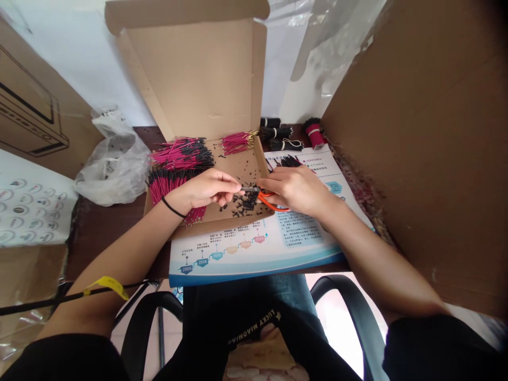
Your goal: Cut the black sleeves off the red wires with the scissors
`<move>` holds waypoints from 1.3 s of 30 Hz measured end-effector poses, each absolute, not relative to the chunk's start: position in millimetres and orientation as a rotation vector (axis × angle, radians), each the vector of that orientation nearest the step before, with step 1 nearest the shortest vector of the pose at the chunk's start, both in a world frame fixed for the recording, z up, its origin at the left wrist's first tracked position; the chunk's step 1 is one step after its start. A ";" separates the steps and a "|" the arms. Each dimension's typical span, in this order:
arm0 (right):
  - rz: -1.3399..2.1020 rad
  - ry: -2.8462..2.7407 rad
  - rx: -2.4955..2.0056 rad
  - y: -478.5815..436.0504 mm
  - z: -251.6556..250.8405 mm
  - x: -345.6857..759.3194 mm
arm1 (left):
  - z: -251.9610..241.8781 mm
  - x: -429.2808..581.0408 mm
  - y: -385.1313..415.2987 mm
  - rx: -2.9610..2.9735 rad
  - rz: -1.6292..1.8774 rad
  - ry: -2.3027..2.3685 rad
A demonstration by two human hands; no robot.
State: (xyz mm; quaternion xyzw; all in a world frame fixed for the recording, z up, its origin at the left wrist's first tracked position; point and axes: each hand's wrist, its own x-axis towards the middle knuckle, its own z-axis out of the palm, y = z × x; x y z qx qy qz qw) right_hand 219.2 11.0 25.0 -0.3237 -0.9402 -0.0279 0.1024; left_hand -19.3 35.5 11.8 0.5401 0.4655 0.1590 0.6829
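My right hand (296, 190) grips orange-handled snips (268, 200), their steel tips pointing left. My left hand (202, 193) reaches toward those tips with its fingers pinched together, and anything between them is too small to tell. Beneath both hands, a heap of small black bits (248, 201) lies scattered in a shallow cardboard box (242, 169). Bundles of magenta wires with black ends (182, 153) lie at the box's left side, partly under my left wrist. A smaller magenta bundle with gold tips (238, 142) rests at the back.
A printed timeline brochure (254, 248) lies under the box on a dark wooden table (107, 233). Tied black wire bundles (278, 135) and a magenta bundle (313, 133) stand behind it. A plastic bag (113, 164) lies left; a large cardboard panel (413, 143) rises right.
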 end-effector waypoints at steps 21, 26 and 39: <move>-0.162 -2.795 -0.999 9.7 26.6 215.9 | 15.4 -16.0 32.8 1.146 0.378 1.053; -0.126 -2.786 -1.014 10.2 26.3 214.9 | 14.3 -18.0 32.7 1.144 0.394 1.026; -0.061 -2.817 -1.102 11.5 24.7 213.6 | 14.6 -16.0 33.1 1.131 0.431 1.042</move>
